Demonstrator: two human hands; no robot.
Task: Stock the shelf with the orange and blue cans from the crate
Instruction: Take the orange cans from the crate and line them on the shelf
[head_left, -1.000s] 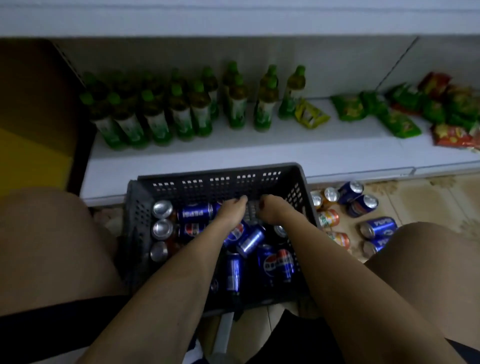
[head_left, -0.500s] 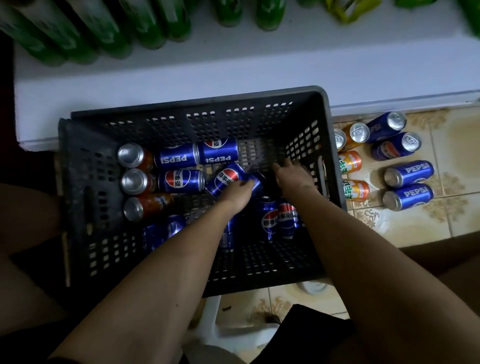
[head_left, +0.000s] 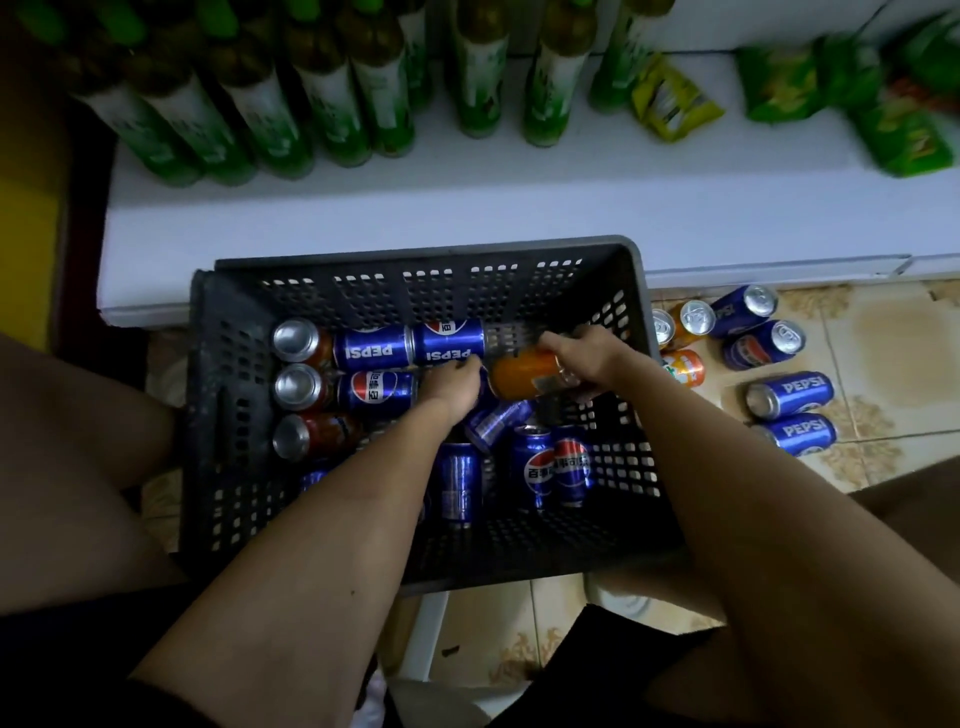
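A dark slotted crate (head_left: 223, 395) sits on the floor against the white shelf (head_left: 467, 218). Several blue Pepsi cans (head_left: 371, 349) and some orange cans (head_left: 311, 434) lie inside it. My right hand (head_left: 587, 358) is shut on an orange can (head_left: 522, 375), held sideways just above the cans near the crate's right wall. My left hand (head_left: 452, 382) is down among the blue cans in the middle of the crate, fingers curled; whether it grips one is hidden.
Green bottles (head_left: 332, 98) stand in rows at the back left of the shelf, with green and yellow snack bags (head_left: 670, 101) at the right. More blue cans (head_left: 792, 397) and orange cans (head_left: 685, 366) lie on the tiled floor to the crate's right. My knees flank the crate.
My right hand has closed on an orange can and lifted it out from among the cans. My left hand shifted slightly toward the crate's back. The view tilted up a little.
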